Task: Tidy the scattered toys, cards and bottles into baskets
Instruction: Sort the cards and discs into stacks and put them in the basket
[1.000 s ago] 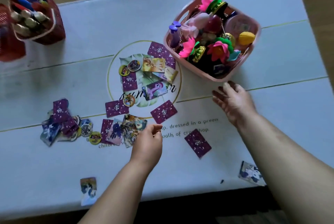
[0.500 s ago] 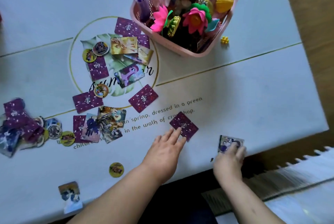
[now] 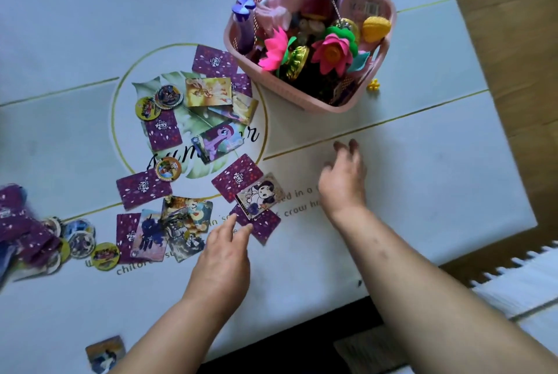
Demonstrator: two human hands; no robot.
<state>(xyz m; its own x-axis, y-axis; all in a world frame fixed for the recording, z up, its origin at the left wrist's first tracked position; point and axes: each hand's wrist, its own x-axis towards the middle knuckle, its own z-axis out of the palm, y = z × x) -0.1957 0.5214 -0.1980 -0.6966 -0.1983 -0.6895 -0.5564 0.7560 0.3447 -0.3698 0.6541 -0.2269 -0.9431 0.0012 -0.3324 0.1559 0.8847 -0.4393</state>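
Observation:
A pink basket [image 3: 302, 99] full of toys, foam flowers and a purple bottle [image 3: 244, 26] stands at the upper right. Purple-backed and picture cards [image 3: 211, 93] and round discs lie scattered over the table's middle. A white pony card [image 3: 259, 194] lies on two purple cards. My left hand [image 3: 223, 253] rests flat with its fingertips on the lower purple card [image 3: 265, 225]. My right hand [image 3: 344, 180] hovers to the right of the pony card, fingers spread, holding nothing.
A pile of cards and discs [image 3: 45, 238] lies at the left edge. One card [image 3: 104, 354] sits near the front edge. A small yellow toy [image 3: 373, 85] lies beside the basket. The table's right edge [image 3: 513, 138] borders wooden floor.
My right hand carried the pony card from the front edge and let it go on the purple cards. My left hand slid the purple card left. The view shifted.

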